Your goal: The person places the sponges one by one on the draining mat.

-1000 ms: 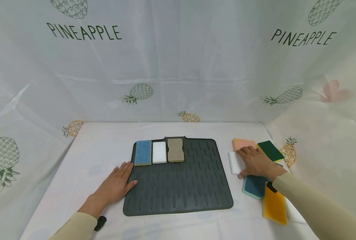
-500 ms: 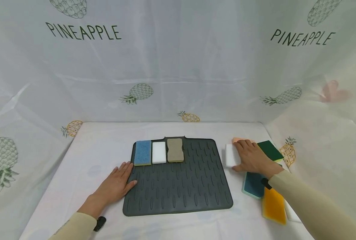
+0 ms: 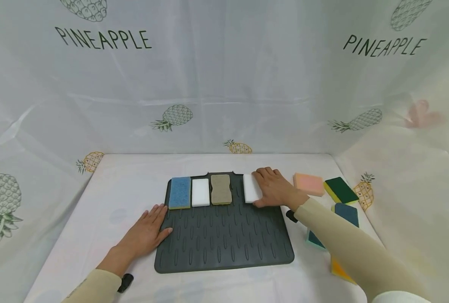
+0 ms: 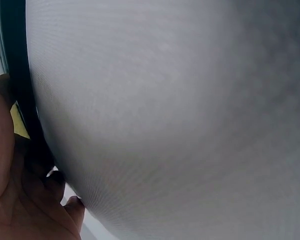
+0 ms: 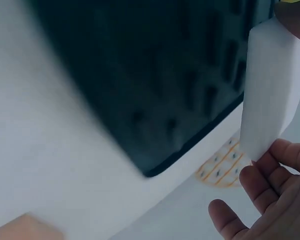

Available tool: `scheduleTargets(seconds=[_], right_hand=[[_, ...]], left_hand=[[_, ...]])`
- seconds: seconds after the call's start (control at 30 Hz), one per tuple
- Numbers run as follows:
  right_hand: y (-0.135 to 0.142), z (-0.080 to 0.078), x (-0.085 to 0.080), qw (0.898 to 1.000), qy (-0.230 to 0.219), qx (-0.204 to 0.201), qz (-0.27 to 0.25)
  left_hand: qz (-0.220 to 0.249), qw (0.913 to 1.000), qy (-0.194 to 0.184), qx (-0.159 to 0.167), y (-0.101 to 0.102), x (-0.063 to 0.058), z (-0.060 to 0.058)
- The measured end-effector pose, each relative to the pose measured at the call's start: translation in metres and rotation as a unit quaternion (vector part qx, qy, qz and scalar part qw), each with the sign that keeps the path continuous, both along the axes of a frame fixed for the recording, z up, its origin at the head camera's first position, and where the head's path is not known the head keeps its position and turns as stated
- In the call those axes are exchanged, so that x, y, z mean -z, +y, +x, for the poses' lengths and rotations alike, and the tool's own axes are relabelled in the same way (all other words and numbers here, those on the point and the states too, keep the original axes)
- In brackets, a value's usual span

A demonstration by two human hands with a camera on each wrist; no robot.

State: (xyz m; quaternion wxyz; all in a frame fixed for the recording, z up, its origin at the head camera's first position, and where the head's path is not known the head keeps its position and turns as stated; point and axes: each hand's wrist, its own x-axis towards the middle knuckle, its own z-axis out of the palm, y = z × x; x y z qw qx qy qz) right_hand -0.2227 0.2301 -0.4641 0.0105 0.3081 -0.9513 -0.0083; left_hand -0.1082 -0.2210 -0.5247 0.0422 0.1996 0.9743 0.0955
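Note:
My right hand [image 3: 275, 187] grips a white sponge [image 3: 251, 189] by its ends, thumb on one side and fingers on the other, above the upper right of the dark grey ribbed mat [image 3: 224, 240]. In the right wrist view that white sponge [image 5: 272, 90] is tilted, with the mat behind it. My left hand [image 3: 144, 231] lies flat with straight fingers at the mat's left edge. Along the mat's top left sit a blue scouring sponge [image 3: 180, 192], another white sponge [image 3: 200, 192] and a beige notched sponge [image 3: 221, 189], side by side.
Right of the mat lie a pink-orange sponge [image 3: 309, 184], a dark green and yellow one [image 3: 341, 190], two dark blue ones, one of them [image 3: 347, 213] farther right, and an orange sponge [image 3: 339, 269], partly under the right sleeve. A pineapple-print curtain [image 3: 224, 84] hangs behind the table.
My right hand has lifted the white sponge from the group on the right and carried it left over the mat. The left hand has stayed in place.

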Motion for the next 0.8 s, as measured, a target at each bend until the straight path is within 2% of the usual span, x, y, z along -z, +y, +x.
scheduleTargets(seconds=[0.27,0.8], right_hand=[[-0.025,-0.012,0.007,1.000,-0.017,-0.006,0.007],[-0.034,-0.022,0.016,0.998,-0.059,0.013,0.031]], left_hand=[[0.002,1.0000,0.000,-0.003,0.001,0.002,0.000],[0.003,1.0000,-0.006,-0.004,0.000,0.000,0.000]])
